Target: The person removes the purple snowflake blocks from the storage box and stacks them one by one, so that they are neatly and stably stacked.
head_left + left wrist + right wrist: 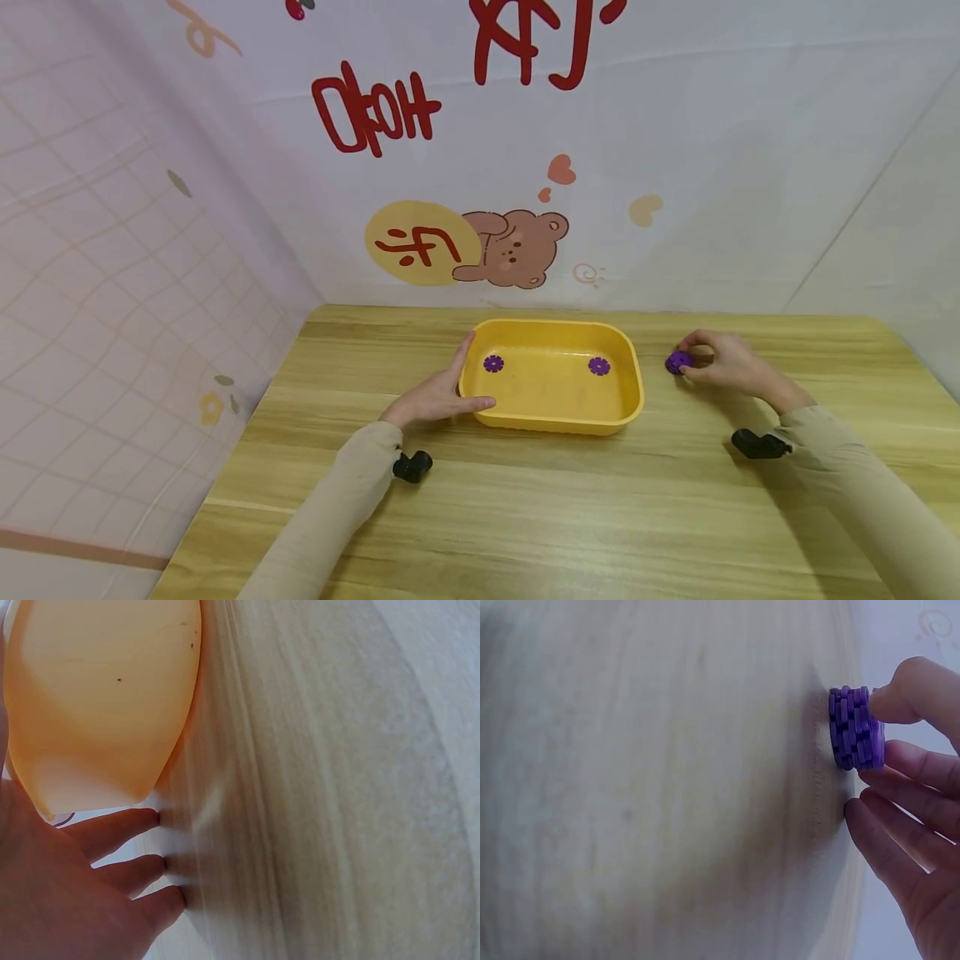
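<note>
A yellow plastic basin [555, 422] stands on the wooden table, with two separate purple snowflake discs [493, 364] lying flat inside, left and right. My left hand [435, 398] rests at the basin's left end. Its thumb stretches along the front rim and its other fingers spread, fairly straight, by the outer wall; the left wrist view shows fingertips [154, 817] low beside the basin [105, 697]. To the right of the basin, my right hand [723, 364] pinches a short stack of purple snowflake discs [853, 731] between thumb and fingers. The stack sits at the table surface.
The wooden table [525, 517] extends in front of the basin and to both sides. Behind it hangs a white cloth [720, 208] with red characters and a cartoon bear [525, 250]. A black wrist device [757, 444] juts from each sleeve.
</note>
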### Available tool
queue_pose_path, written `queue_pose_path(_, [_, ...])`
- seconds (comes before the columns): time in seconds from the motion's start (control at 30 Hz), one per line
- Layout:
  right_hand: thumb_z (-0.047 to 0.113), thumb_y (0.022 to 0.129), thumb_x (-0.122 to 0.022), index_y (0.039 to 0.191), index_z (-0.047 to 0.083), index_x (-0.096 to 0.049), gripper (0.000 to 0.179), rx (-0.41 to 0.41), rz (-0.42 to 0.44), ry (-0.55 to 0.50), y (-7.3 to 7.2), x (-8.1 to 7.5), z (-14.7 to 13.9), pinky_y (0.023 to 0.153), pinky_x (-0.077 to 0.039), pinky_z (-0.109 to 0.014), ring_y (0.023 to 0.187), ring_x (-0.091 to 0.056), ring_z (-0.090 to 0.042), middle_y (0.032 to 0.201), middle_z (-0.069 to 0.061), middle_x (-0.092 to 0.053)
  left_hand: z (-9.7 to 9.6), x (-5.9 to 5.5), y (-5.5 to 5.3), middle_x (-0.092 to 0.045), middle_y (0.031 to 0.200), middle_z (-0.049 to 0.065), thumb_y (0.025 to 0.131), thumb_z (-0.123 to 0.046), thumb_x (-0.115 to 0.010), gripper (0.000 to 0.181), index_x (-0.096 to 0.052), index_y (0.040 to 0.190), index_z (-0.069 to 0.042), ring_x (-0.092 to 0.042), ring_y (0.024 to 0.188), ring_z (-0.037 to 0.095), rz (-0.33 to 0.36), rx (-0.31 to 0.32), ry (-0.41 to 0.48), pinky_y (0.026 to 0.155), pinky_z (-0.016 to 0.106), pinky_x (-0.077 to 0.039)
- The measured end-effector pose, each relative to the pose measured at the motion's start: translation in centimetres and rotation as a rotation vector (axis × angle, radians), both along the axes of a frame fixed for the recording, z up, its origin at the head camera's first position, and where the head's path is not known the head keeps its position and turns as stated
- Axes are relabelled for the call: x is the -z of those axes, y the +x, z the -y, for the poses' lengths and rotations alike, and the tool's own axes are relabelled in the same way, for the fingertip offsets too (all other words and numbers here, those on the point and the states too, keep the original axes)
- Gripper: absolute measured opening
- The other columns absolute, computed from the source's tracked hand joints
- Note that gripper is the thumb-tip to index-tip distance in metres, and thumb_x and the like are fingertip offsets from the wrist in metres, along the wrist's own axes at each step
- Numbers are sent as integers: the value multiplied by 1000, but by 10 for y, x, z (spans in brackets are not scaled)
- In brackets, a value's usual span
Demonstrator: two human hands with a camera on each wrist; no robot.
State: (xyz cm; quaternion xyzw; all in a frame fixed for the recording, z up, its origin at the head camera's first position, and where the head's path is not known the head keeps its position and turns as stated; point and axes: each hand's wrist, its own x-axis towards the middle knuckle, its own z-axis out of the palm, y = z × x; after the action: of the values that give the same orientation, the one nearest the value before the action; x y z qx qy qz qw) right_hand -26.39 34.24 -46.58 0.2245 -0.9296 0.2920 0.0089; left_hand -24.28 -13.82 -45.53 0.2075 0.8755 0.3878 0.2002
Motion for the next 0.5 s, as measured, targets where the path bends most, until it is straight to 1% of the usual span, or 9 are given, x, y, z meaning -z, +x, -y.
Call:
queue_pose_path(0.13, [-1,75,-79,97,-2,-64,27,-8,22,-10,-1,1,-1,82,-50,-51,97,-63,-45,103,-22,-66,0,0,0,-30,152,20,82,-54,-72,115,19,151,-38,-48,124,33,-2,-1,0,105,46,-35])
queue_pose_path(0.3, [3,76,-80,98,-2,-64,28,-14,41,-13,0,1,0,84,-48,-54,98,-63,-45,102,-19,-66,0,1,0,-26,154,20,82,-54,-71,115,20,150,-38,-46,126,35,-4,2,-1,106,47,-34])
queue_pose_path(0.5, [0,76,-78,99,-3,-63,28,-28,56,-34,2,-1,1,81,-51,-50,97,-63,-45,102,-20,-65,0,1,0,-22,155,20,82,-55,-71,115,20,150,-38,-41,130,36,4,-3,2,107,47,-32])
